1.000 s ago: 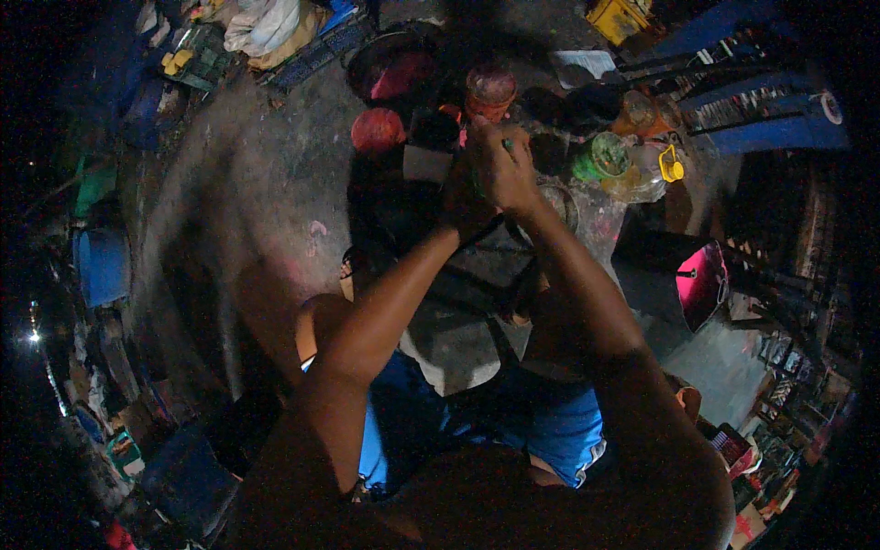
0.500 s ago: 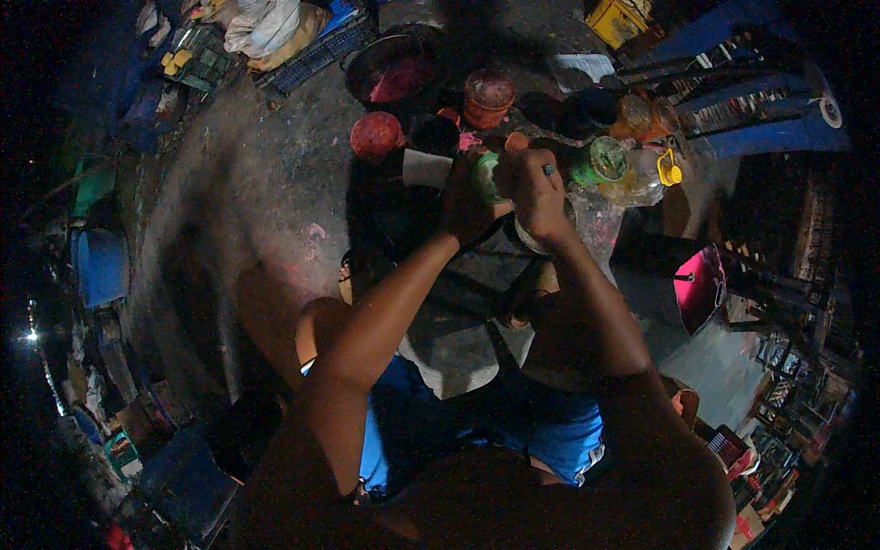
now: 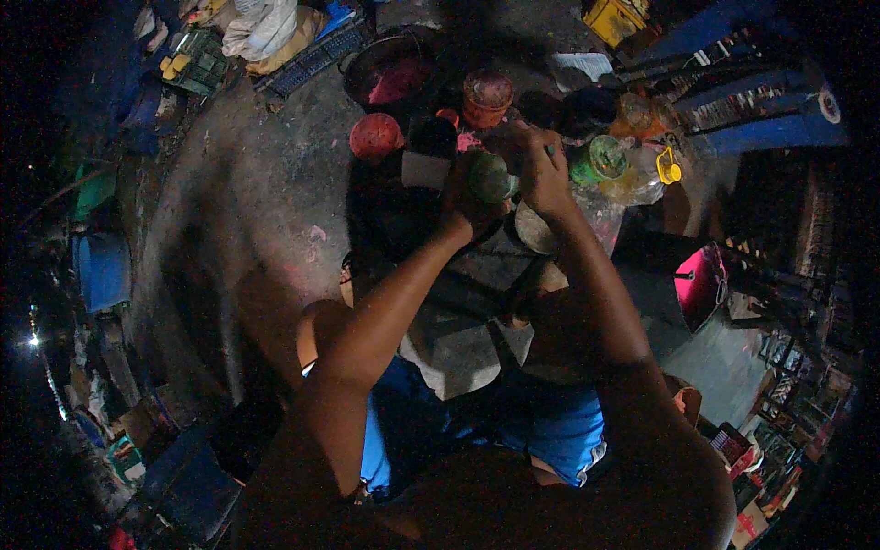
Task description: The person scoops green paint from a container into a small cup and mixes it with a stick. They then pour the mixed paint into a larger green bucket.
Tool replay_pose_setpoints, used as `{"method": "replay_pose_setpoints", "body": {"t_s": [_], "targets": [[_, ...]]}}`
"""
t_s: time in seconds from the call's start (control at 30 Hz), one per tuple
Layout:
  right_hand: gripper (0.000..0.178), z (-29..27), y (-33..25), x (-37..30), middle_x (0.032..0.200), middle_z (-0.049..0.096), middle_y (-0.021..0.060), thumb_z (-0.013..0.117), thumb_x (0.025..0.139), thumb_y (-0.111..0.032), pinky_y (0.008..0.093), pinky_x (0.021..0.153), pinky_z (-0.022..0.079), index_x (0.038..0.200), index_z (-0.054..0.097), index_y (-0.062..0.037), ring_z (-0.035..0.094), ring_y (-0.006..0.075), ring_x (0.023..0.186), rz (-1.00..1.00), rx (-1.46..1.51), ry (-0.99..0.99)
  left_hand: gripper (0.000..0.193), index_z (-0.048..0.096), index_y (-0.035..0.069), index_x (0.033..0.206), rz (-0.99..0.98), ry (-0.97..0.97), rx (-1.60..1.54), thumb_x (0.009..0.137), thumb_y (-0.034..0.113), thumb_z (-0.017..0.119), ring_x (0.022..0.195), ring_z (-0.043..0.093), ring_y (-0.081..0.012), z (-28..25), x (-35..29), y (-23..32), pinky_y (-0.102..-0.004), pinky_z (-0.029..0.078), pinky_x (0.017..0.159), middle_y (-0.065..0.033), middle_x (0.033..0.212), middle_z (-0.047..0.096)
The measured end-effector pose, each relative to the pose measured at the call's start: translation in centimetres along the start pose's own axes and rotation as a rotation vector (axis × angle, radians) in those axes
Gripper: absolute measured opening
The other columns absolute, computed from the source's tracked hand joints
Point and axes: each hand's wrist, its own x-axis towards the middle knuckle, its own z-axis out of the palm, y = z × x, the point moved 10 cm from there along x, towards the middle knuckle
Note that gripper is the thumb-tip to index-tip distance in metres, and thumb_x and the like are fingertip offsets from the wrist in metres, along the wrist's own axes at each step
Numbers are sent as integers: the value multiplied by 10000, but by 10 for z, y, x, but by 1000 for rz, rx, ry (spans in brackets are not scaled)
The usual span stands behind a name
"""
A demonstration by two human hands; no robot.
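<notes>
My left hand (image 3: 470, 197) is wrapped round a green, see-through cup-like container (image 3: 493, 178), held out in front of me. Beside its rim, my right hand (image 3: 539, 170) has its fingers curled closed; whatever it grips is too dark to make out. A small green spot shows at its knuckles. Below the right wrist lies a pale round thing (image 3: 534, 226), partly covered by the forearm. To the right stand a green see-through container (image 3: 607, 158) and a clear container with a yellow handle (image 3: 671, 167). Left of my hands sits a dark pot with a pale side (image 3: 426, 170).
Beyond my hands stand a red-stained tub (image 3: 488, 98), a red round container (image 3: 376, 137) and a wide dark basin (image 3: 390, 73) with pink inside. A pink-lined container (image 3: 699, 286) lies to the right. Crates and sacks (image 3: 261, 29) are at the far left.
The green container has tilted toward me and shows more of its round face. My right hand has drawn slightly apart from it, and the orange round thing above that fist no longer shows.
</notes>
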Motion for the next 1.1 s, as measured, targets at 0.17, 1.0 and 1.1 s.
{"method": "replay_pose_setpoints", "body": {"t_s": [0.17,1.0,1.1], "targets": [[119,8,-17,-23,1018,577,91,556,998,-119,303,747,497,1054,573,-15,559,150,839,208,188,-43,899,447,49,1340,104,-79,442,583,281,873,1180,550,-349,-1,5,-10,-434,432,1048,-167,1266,560],[213,18,-86,-41,992,587,78,543,1004,-151,335,716,460,1154,586,-6,547,179,827,-436,-342,77,812,462,38,1320,295,-14,558,633,232,849,1208,531,-349,5,-2,22,-446,410,1054,-168,1252,552],[231,34,-105,-31,1037,582,91,578,967,-68,339,765,470,1185,556,9,555,198,887,-550,-341,110,779,460,42,1328,192,-19,249,673,268,816,1218,519,-347,-3,3,20,-454,388,1070,-176,1270,545]]}}
